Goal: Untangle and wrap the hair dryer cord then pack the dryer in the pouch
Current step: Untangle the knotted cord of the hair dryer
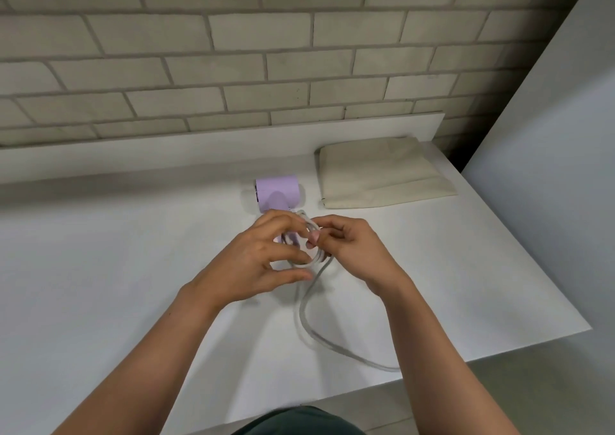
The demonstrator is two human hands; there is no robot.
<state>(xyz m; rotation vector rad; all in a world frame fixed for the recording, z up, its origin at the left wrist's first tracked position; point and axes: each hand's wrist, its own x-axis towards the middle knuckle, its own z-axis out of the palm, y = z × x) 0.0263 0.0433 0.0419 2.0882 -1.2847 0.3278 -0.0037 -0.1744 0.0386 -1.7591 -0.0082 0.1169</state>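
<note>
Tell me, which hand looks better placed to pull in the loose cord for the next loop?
Probably the right hand: the slack cord trails down on its side, while the left hand holds the coil.

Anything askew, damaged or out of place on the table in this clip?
Nothing damaged or spilled. The only loose end: a length of the cord trails unwound to the table's near edge, while both hands hold coils beside the lilac dryer. The pouch lies flat.

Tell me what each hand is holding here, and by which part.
Both hands hold the grey cord at its coiled loops beside the lilac hair dryer: left hand around the coil, right hand pinching a strand. The pouch lies untouched.
</note>
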